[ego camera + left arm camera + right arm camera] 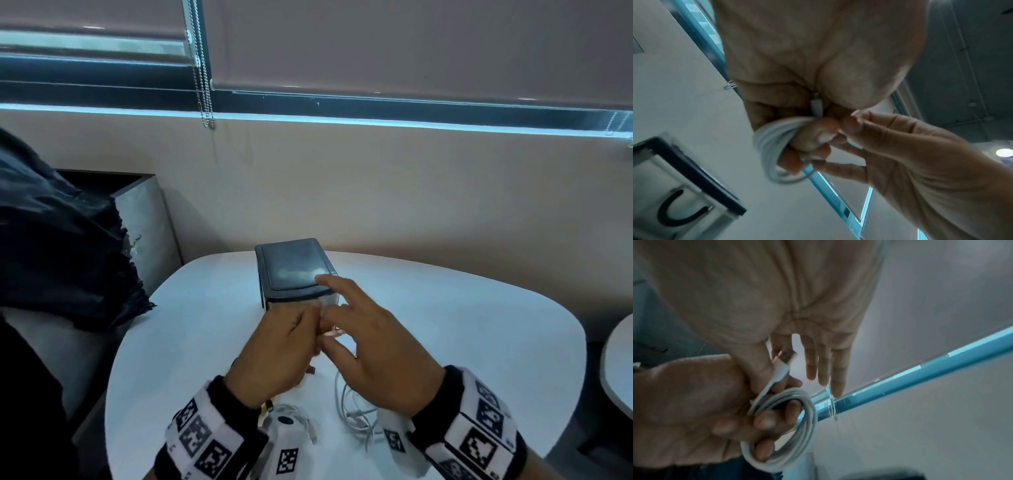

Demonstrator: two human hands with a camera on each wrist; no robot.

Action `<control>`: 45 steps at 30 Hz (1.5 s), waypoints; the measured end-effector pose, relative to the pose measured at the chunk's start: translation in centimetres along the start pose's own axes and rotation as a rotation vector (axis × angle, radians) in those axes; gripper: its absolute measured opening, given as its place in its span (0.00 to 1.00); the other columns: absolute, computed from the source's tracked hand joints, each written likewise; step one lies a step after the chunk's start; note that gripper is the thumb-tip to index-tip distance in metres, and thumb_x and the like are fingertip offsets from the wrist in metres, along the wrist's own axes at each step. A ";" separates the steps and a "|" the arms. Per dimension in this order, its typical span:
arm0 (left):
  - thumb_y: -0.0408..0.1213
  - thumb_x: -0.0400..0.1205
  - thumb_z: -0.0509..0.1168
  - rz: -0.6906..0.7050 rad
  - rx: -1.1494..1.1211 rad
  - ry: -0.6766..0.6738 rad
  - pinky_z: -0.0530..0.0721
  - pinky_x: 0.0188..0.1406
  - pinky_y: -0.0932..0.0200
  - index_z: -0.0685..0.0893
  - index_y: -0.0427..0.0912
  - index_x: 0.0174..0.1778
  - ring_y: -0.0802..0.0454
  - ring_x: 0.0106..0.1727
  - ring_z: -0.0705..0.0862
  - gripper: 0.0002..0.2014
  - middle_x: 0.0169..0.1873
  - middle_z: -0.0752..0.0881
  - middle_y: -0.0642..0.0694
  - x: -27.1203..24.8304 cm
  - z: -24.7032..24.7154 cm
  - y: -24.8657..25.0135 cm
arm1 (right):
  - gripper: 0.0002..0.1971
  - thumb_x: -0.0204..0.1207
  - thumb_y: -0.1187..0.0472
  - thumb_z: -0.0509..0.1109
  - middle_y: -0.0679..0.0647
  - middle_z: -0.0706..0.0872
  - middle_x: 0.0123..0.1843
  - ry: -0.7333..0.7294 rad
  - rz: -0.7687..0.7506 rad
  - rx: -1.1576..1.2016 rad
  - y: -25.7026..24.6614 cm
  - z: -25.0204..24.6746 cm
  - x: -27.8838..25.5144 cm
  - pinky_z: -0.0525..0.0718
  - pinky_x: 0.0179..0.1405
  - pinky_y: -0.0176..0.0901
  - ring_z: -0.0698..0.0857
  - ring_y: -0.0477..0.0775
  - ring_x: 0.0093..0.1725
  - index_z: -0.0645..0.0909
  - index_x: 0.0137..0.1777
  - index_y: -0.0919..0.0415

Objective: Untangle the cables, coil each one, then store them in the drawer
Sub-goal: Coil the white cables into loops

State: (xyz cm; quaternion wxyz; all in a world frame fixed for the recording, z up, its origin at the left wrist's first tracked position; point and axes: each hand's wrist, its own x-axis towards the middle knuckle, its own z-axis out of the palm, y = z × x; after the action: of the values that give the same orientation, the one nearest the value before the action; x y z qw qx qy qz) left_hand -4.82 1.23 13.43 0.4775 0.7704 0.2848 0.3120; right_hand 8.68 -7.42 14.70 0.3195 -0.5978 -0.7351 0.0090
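My left hand (281, 346) grips a coiled white cable (797, 426), with its fingers curled through the loops. One small plug (816, 104) of the cable lies against the left palm. My right hand (370, 346) meets the left one and pinches the cable's USB plug (783, 361) between thumb and forefinger, its other fingers straight. Both hands hover just in front of the small dark drawer unit (291, 267). A black cable (674, 211) shows through the unit's clear front. More tangled white cable (356, 411) lies on the white table (479, 342) under my wrists.
A dark plug (311, 370) and a yellowish connector (269, 406) lie on the table below my left hand. Dark cloth (51, 240) is draped over a grey seat on the left. A second table's edge (620, 359) is at the right. The wall stands close behind the drawer unit.
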 end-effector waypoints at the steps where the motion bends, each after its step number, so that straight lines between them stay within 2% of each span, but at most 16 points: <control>1: 0.36 0.90 0.53 -0.056 -0.018 -0.051 0.70 0.23 0.70 0.72 0.49 0.21 0.59 0.21 0.72 0.27 0.19 0.76 0.54 -0.2 -0.1 0.0 | 0.02 0.79 0.59 0.65 0.50 0.81 0.66 -0.005 0.007 0.078 0.2 0.4 -0.1 0.81 0.58 0.39 0.81 0.48 0.66 0.77 0.45 0.54; 3: 0.35 0.88 0.54 -0.140 -0.104 -0.099 0.67 0.24 0.63 0.70 0.43 0.23 0.53 0.23 0.69 0.23 0.21 0.74 0.47 -0.5 -0.1 -0.3 | 0.05 0.79 0.57 0.64 0.51 0.85 0.51 -0.005 0.014 0.152 0.6 0.9 0.0 0.84 0.47 0.45 0.85 0.54 0.54 0.73 0.41 0.53; 5: 0.36 0.88 0.55 -0.224 -0.259 -0.075 0.63 0.26 0.60 0.73 0.41 0.28 0.50 0.25 0.66 0.20 0.24 0.70 0.41 -0.8 0.3 -0.5 | 0.08 0.79 0.57 0.66 0.51 0.85 0.48 0.019 0.035 0.232 0.5 1.3 0.2 0.79 0.40 0.34 0.84 0.49 0.46 0.72 0.40 0.52; 7: 0.36 0.88 0.55 -0.269 -0.424 0.005 0.61 0.24 0.61 0.77 0.40 0.30 0.51 0.23 0.65 0.19 0.25 0.69 0.41 -1.1 0.9 -0.5 | 0.08 0.81 0.57 0.69 0.47 0.86 0.54 0.066 0.073 0.317 0.2 1.6 0.2 0.75 0.40 0.26 0.84 0.42 0.47 0.75 0.42 0.52; 9: 0.38 0.90 0.56 -0.297 -0.550 0.098 0.58 0.23 0.62 0.82 0.40 0.33 0.54 0.20 0.64 0.19 0.21 0.68 0.45 -1.1 1.2 -0.1 | 0.04 0.83 0.57 0.69 0.42 0.86 0.58 0.127 0.131 0.459 -0.4 1.9 0.1 0.77 0.43 0.26 0.85 0.40 0.47 0.79 0.47 0.53; 11: 0.47 0.89 0.59 -0.329 -0.655 0.161 0.57 0.23 0.61 0.84 0.38 0.34 0.55 0.18 0.64 0.21 0.18 0.68 0.49 -0.8 1.1 0.1 | 0.04 0.82 0.59 0.69 0.41 0.88 0.53 0.165 0.168 0.595 -0.8 2.0 -0.1 0.81 0.43 0.30 0.87 0.44 0.48 0.84 0.54 0.55; 13: 0.52 0.87 0.60 -0.348 -0.682 0.192 0.58 0.24 0.60 0.85 0.42 0.26 0.54 0.17 0.66 0.26 0.17 0.69 0.46 -0.5 1.1 0.0 | 0.07 0.81 0.63 0.71 0.41 0.90 0.49 0.183 0.179 0.629 -0.9 1.9 -0.2 0.81 0.41 0.30 0.88 0.47 0.48 0.86 0.56 0.53; 15: 0.55 0.86 0.60 -0.336 -0.659 0.201 0.62 0.24 0.59 0.83 0.35 0.26 0.49 0.21 0.68 0.30 0.21 0.71 0.39 -0.3 1.5 -0.2 | 0.09 0.80 0.66 0.72 0.38 0.90 0.45 0.252 0.160 0.589 -0.7 2.1 -0.2 0.79 0.40 0.27 0.88 0.45 0.46 0.87 0.52 0.50; 17: 0.59 0.85 0.59 -0.309 -0.611 0.244 0.69 0.27 0.56 0.80 0.22 0.38 0.43 0.29 0.72 0.35 0.30 0.76 0.33 0.0 2.1 -0.7 | 0.09 0.80 0.65 0.72 0.36 0.87 0.42 0.337 0.127 0.462 -0.6 2.6 -0.1 0.76 0.40 0.23 0.86 0.40 0.43 0.87 0.50 0.48; 21: 0.57 0.88 0.55 -0.337 -0.567 0.319 0.74 0.35 0.53 0.82 0.22 0.41 0.42 0.36 0.79 0.34 0.33 0.82 0.33 0.5 3.3 -1.1 | 0.06 0.82 0.58 0.64 0.41 0.82 0.38 0.370 0.057 -0.068 0.4 4.1 0.1 0.70 0.38 0.28 0.73 0.39 0.37 0.82 0.46 0.53; 24: 0.56 0.89 0.53 -0.323 -0.554 0.338 0.78 0.33 0.56 0.83 0.22 0.46 0.43 0.36 0.82 0.34 0.34 0.85 0.32 0.3 3.9 -1.3 | 0.08 0.84 0.58 0.61 0.42 0.79 0.35 0.393 0.126 0.032 1.4 5.2 -0.1 0.73 0.32 0.34 0.74 0.42 0.32 0.79 0.44 0.55; 27: 0.59 0.87 0.52 -0.252 -0.535 0.325 0.78 0.29 0.55 0.84 0.30 0.46 0.41 0.30 0.81 0.32 0.31 0.84 0.28 -0.3 4.4 -1.9 | 0.07 0.83 0.61 0.62 0.41 0.76 0.32 0.460 0.231 0.157 1.6 5.2 -0.2 0.71 0.30 0.29 0.75 0.42 0.30 0.76 0.43 0.56; 30: 0.54 0.88 0.52 -0.205 -0.526 0.323 0.67 0.17 0.62 0.85 0.33 0.48 0.50 0.19 0.69 0.27 0.24 0.80 0.41 -0.8 5.0 -2.4 | 0.07 0.83 0.66 0.65 0.43 0.82 0.32 0.571 0.302 0.226 2.0 3.6 0.4 0.69 0.28 0.22 0.79 0.41 0.29 0.78 0.43 0.58; 35: 0.38 0.89 0.59 -0.204 -0.694 0.294 0.79 0.22 0.64 0.87 0.33 0.52 0.54 0.22 0.79 0.14 0.42 0.90 0.39 -0.7 5.1 -1.7 | 0.06 0.84 0.66 0.65 0.47 0.83 0.35 0.631 0.308 0.177 3.5 1.9 1.2 0.70 0.29 0.24 0.78 0.44 0.31 0.78 0.44 0.60; 39: 0.33 0.88 0.61 -0.360 -0.949 0.221 0.77 0.22 0.69 0.89 0.35 0.54 0.61 0.21 0.73 0.11 0.30 0.83 0.48 0.2 4.4 -1.5 | 0.05 0.82 0.65 0.64 0.46 0.84 0.37 0.674 0.167 0.234 2.3 1.6 1.1 0.75 0.34 0.22 0.83 0.37 0.36 0.80 0.46 0.61; 45: 0.29 0.88 0.60 -0.154 -0.575 0.009 0.79 0.30 0.62 0.91 0.39 0.50 0.52 0.25 0.76 0.13 0.35 0.79 0.39 -0.4 4.1 -1.3 | 0.06 0.83 0.64 0.65 0.43 0.84 0.35 0.592 0.250 0.380 2.1 1.3 1.4 0.78 0.34 0.27 0.85 0.43 0.35 0.80 0.44 0.58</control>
State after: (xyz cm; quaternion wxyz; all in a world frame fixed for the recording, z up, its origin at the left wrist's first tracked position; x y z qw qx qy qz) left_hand -2.20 -0.87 10.70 0.6972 0.5783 0.2446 0.3460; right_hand 9.79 -5.10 13.47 0.6199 -0.5899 -0.5173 0.0109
